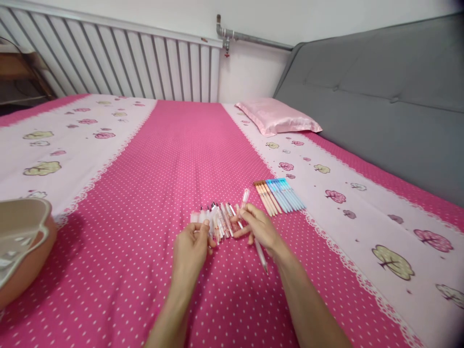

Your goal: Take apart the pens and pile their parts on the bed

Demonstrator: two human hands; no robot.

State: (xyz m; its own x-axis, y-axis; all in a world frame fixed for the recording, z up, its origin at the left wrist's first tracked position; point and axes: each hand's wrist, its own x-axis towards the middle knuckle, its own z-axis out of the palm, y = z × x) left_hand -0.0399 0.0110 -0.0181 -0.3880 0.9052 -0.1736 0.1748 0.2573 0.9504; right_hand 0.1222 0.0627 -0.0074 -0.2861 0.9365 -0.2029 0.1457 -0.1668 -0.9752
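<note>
My right hand point(258, 226) is closed around a pale pen point(261, 257). Its clear pinkish end sticks up above my fingers and its pointed end slants down toward me. At the left side of a loose row of white, pink and clear pens point(224, 218), my left hand point(191, 245) has thumb and fingers drawn together. Whatever may be between those fingertips is hidden. Beyond my right hand lie neat side-by-side rows of blue pens point(286, 195) and peach pens with brown ends point(267, 198).
All the pens lie on a bed with a pink dotted sheet point(181, 145). A peach plastic basin point(27, 261) with pale items inside stands at the left. Farther back are a pink pillow point(277, 116), a grey headboard point(377, 77) and a white radiator point(119, 53).
</note>
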